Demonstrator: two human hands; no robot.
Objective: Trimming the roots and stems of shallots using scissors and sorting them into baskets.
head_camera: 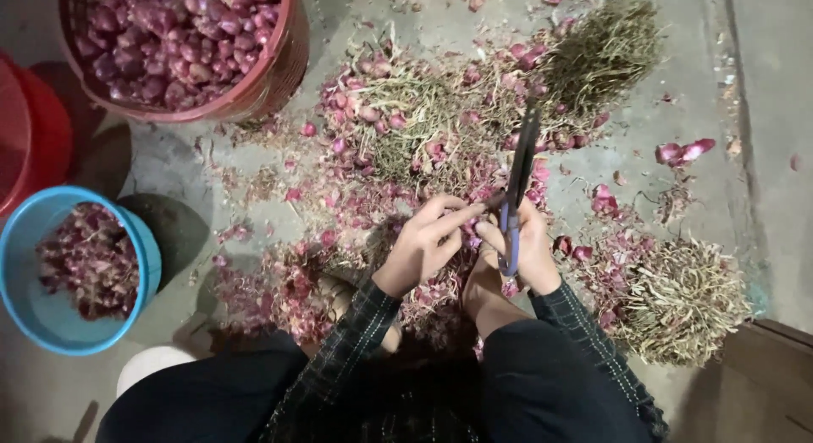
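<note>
Head view looks straight down at a person seated on a concrete floor (745,87), dark trousers and checked sleeves visible at the bottom. The right hand (529,244) is wrapped around the blue handles of a pair of scissors (517,185), fingers closed tight on the grips; the dark blades point up and away from the body and look nearly together, though the exact gap cannot be told. The left hand (428,240) sits just beside the right, touching or almost touching it, fingers curled and pinched together toward the base of the blades; it seems to grip something small there, probably a shallot, but the item is hidden by the fingers and cannot be confirmed. Under and around both hands lies a spread of purple shallot skins (279,282) mixed with dried stalks. A pile of loose shallots with dry stems (406,121) lies just beyond the hands, and a bundle of dry roots and tops (605,53) sits at the far right end of it, near the scissor tips. Another heap of dried trimmings (677,303) lies to the right of the person's knee. A red basket (284,58) full of trimmed purple shallots stands top left, well apart from the hands. A blue bucket (148,265) holding peelings stands at left, with a red container (34,130) just behind it.
</note>
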